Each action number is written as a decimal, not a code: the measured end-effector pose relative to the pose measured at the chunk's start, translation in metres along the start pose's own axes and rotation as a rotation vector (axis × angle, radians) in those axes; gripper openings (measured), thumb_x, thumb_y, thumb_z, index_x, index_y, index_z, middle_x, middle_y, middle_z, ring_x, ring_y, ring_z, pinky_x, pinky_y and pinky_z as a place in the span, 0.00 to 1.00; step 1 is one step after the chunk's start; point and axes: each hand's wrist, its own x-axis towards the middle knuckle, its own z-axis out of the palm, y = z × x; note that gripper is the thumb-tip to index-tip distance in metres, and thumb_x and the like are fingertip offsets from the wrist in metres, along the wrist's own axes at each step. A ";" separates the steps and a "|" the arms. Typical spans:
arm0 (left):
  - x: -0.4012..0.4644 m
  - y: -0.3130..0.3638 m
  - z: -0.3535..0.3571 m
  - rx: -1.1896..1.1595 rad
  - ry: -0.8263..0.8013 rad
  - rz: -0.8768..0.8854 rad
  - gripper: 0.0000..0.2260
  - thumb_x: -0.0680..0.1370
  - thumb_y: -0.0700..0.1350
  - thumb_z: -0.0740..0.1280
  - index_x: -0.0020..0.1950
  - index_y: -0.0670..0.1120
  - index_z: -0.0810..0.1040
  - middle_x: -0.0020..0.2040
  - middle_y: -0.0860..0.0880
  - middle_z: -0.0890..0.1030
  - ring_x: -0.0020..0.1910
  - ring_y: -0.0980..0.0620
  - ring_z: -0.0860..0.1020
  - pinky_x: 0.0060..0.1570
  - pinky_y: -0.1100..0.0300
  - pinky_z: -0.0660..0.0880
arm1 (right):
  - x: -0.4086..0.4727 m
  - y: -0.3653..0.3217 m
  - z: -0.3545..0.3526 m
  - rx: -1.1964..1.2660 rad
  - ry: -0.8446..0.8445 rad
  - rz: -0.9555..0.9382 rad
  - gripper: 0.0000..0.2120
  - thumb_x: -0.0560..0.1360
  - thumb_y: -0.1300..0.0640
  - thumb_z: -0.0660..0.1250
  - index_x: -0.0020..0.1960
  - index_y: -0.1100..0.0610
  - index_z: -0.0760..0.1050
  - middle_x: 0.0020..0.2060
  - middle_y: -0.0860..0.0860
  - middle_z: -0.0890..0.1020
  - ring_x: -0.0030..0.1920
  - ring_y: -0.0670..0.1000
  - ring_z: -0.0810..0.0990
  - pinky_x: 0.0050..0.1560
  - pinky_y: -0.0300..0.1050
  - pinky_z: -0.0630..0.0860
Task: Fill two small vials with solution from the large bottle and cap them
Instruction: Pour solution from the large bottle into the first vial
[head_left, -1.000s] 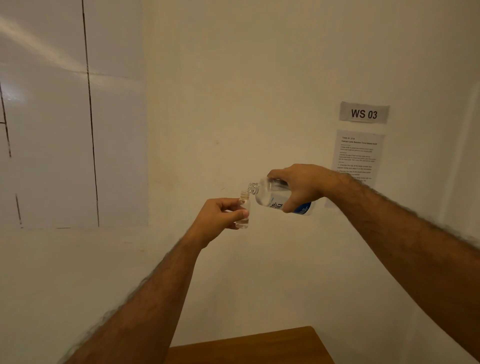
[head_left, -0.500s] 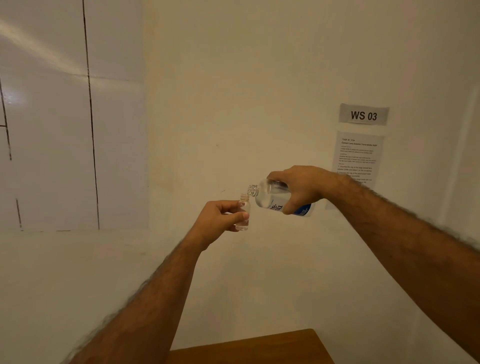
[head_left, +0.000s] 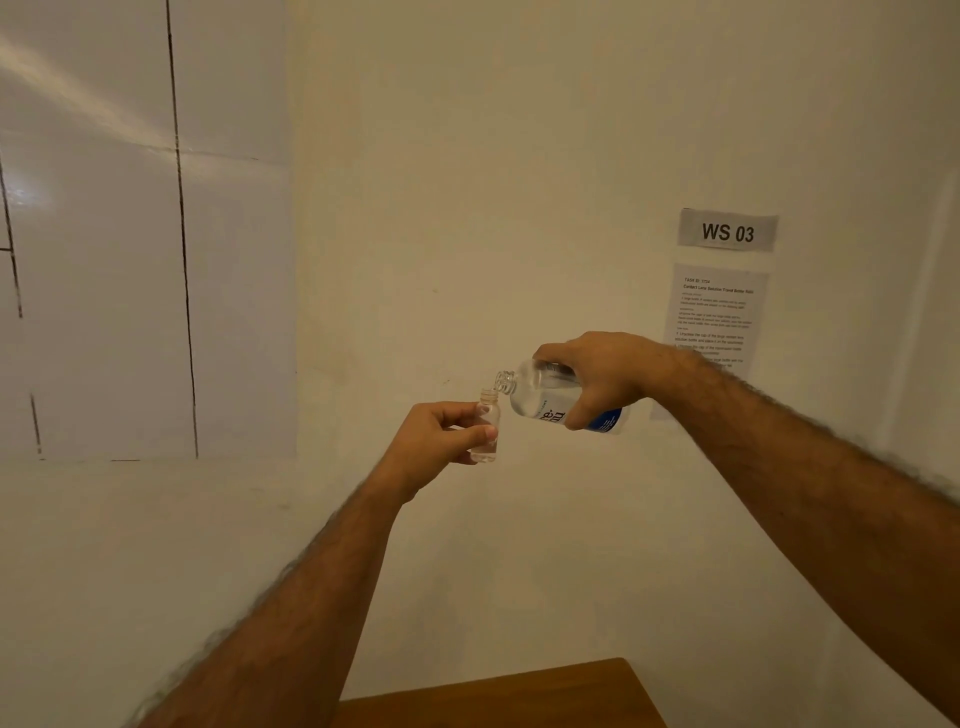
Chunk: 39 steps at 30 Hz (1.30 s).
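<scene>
Clear vial (head_left: 487, 425) pinched in left hand (head_left: 439, 441), right hand (head_left: 605, 376) gripping tilted bottle (head_left: 550, 397); filling underway, capping remains.

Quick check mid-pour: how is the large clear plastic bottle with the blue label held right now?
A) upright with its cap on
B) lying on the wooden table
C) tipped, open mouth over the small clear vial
C: the right hand tips the large clear plastic bottle, its uncapped mouth just above the small clear vial held by the left hand.
</scene>
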 end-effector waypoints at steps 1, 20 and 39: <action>0.000 0.000 0.000 -0.002 -0.002 0.001 0.12 0.74 0.38 0.73 0.57 0.39 0.82 0.46 0.44 0.85 0.40 0.54 0.82 0.40 0.60 0.81 | 0.000 0.000 0.000 0.003 0.002 0.002 0.36 0.64 0.44 0.75 0.68 0.44 0.64 0.52 0.46 0.78 0.48 0.50 0.79 0.48 0.50 0.81; 0.000 0.003 -0.001 -0.008 -0.011 0.003 0.13 0.73 0.37 0.73 0.57 0.41 0.82 0.48 0.44 0.85 0.41 0.52 0.83 0.40 0.59 0.81 | 0.000 0.000 -0.002 -0.005 0.014 0.006 0.35 0.64 0.44 0.75 0.67 0.44 0.64 0.49 0.44 0.77 0.46 0.49 0.78 0.38 0.42 0.74; 0.000 0.004 0.000 -0.015 -0.043 0.014 0.12 0.74 0.38 0.72 0.57 0.46 0.83 0.49 0.46 0.86 0.45 0.49 0.84 0.46 0.53 0.82 | 0.002 0.005 -0.002 -0.015 0.012 0.005 0.36 0.63 0.43 0.74 0.67 0.42 0.63 0.50 0.44 0.77 0.47 0.49 0.78 0.45 0.48 0.80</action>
